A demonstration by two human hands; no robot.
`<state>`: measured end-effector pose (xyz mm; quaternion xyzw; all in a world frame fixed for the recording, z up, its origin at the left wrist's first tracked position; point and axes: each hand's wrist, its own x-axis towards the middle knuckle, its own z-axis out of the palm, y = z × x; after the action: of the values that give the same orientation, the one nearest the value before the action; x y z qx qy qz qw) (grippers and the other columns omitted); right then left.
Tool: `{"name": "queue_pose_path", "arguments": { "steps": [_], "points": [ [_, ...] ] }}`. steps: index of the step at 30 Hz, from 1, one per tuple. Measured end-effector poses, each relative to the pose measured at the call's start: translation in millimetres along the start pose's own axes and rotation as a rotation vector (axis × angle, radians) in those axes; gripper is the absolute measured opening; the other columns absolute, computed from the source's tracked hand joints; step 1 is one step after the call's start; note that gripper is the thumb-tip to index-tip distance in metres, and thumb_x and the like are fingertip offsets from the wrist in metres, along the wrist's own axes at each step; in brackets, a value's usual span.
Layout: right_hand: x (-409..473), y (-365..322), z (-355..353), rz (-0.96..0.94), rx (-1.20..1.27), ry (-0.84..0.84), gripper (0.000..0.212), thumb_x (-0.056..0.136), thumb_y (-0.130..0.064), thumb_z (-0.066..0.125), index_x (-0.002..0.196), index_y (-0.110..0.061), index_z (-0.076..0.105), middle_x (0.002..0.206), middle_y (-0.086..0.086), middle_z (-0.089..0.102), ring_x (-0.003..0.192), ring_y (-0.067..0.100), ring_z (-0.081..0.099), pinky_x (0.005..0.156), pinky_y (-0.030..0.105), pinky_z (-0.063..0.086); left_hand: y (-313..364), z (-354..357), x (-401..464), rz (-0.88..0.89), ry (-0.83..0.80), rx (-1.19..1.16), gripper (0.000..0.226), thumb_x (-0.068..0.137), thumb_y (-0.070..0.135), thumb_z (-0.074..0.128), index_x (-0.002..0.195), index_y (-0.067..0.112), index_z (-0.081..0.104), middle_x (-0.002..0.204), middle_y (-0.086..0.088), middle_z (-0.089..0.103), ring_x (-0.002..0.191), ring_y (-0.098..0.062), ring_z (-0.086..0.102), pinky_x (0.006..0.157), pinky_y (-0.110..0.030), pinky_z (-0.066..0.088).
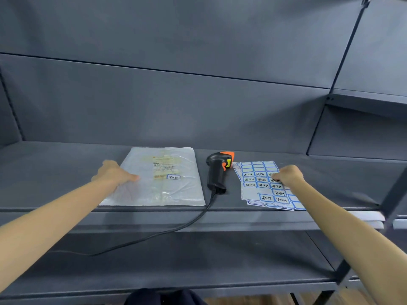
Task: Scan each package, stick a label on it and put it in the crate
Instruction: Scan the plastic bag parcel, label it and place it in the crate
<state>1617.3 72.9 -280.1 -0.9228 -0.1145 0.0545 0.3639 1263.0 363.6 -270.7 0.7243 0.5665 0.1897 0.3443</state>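
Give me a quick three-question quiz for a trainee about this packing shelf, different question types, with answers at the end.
1. True or false: the package already carries a blue-edged label.
2. Which thing lies between the package and the label sheets? A) a crate B) the scanner C) a tape roll
3. Fill in: the right hand rests on the ____, while the left hand rests on the package's left edge.

Key
1. True
2. B
3. label sheets
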Motion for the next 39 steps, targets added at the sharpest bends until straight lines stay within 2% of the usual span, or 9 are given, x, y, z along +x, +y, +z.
{"name": "queue_pose_path", "arguments": {
  "steps": [4,7,10,14,18,21,27,33,39],
  "points": [
    [1.8,3.2,7.7,-0.067,-0.123,0.066,0.037,0.081,-0.006,0.064,0.063,-0.010,0.032,0.061,0.005,0.042,0.068,0.025,0.042,0.054,0.028,0.030,3.7,-1.3,-5.5,-0.011,0.030,-0.041,0.065,0.065,0.026,0.088,0.105,-0.003,0.046,0.121,-0.021,0.055,0.114,-0.042,0.050,0.090,-0.043,0.044],
    [-4.0,-1.5,12.5,-0.073,-0.178,0.092,0.016,0.080,-0.009,0.061,0.083,-0.009,0.045,0.091,0.013,0.054,0.097,0.034,0.045,0.067,0.031,0.029,4.7,-2.6,-6.2,-0.070,-0.003,-0.171,0.072,0.064,0.012,0.088,0.118,-0.009,0.046,0.125,-0.021,0.053,0.118,-0.039,0.051,0.088,-0.041,0.042],
    [-4.8,-8.3,16.3,-0.100,-0.167,0.116,0.040,0.087,-0.013,0.058,0.124,-0.002,0.047,0.122,0.020,0.053,0.119,0.037,0.041,0.078,0.033,0.027,2.9,-7.5,-5.0,-0.109,-0.044,-0.291,0.068,0.065,0.004,0.087,0.121,-0.007,0.051,0.127,-0.017,0.055,0.120,-0.035,0.051,0.090,-0.036,0.040],
    [-7.1,-21.2,18.3,-0.168,-0.110,0.130,0.038,0.093,-0.019,0.053,0.125,0.000,0.045,0.127,0.021,0.051,0.122,0.037,0.037,0.085,0.035,0.030,2.2,-16.1,-2.4,-0.082,-0.092,-0.435,0.051,0.074,-0.004,0.077,0.121,0.002,0.058,0.127,-0.014,0.058,0.113,-0.031,0.053,0.091,-0.032,0.041],
    [-18.9,-40.7,19.4,-0.267,-0.101,0.150,0.036,0.096,-0.020,0.050,0.126,0.000,0.045,0.128,0.022,0.048,0.123,0.038,0.035,0.096,0.038,0.032,7.6,-26.0,-4.6,-0.029,-0.183,-0.454,0.039,0.089,0.002,0.064,0.125,0.003,0.051,0.123,-0.015,0.058,0.098,-0.031,0.057,0.081,-0.038,0.046],
    [-30.0,-54.9,22.8,-0.381,-0.115,0.148,0.038,0.097,-0.017,0.048,0.131,-0.002,0.044,0.131,0.021,0.047,0.125,0.036,0.034,0.099,0.040,0.033,11.8,-31.0,-7.7,-0.049,-0.221,-0.463,0.031,0.093,0.005,0.059,0.123,0.000,0.053,0.124,-0.012,0.058,0.104,-0.031,0.056,0.090,-0.039,0.045],
    [-46.0,-82.1,32.8,-0.559,-0.183,0.095,0.041,0.096,-0.017,0.049,0.134,-0.002,0.042,0.133,0.019,0.049,0.124,0.034,0.038,0.101,0.041,0.035,5.5,-34.7,-10.1,-0.042,-0.115,-0.526,0.059,0.094,0.010,0.060,0.144,-0.002,0.030,0.148,-0.016,0.035,0.134,-0.031,0.036,0.105,-0.035,0.031],
    [-58.8,-97.3,28.0,-0.652,-0.253,0.105,0.047,0.098,-0.020,0.047,0.140,-0.002,0.037,0.139,0.018,0.046,0.130,0.033,0.038,0.104,0.042,0.034,10.5,-44.1,-25.9,0.061,-0.076,-0.590,0.033,0.093,0.015,0.061,0.125,0.007,0.055,0.119,-0.010,0.060,0.102,-0.030,0.056,0.090,-0.035,0.042],
    [-61.7,-78.0,-2.3,-0.727,-0.487,0.200,0.051,0.099,-0.021,0.044,0.144,0.000,0.033,0.143,0.017,0.044,0.134,0.031,0.036,0.109,0.039,0.027,40.9,-16.0,-61.1,0.174,-0.163,-0.729,0.027,0.093,0.005,0.058,0.117,0.018,0.058,0.107,-0.005,0.064,0.099,-0.029,0.062,0.090,-0.041,0.049]
  ]
}}
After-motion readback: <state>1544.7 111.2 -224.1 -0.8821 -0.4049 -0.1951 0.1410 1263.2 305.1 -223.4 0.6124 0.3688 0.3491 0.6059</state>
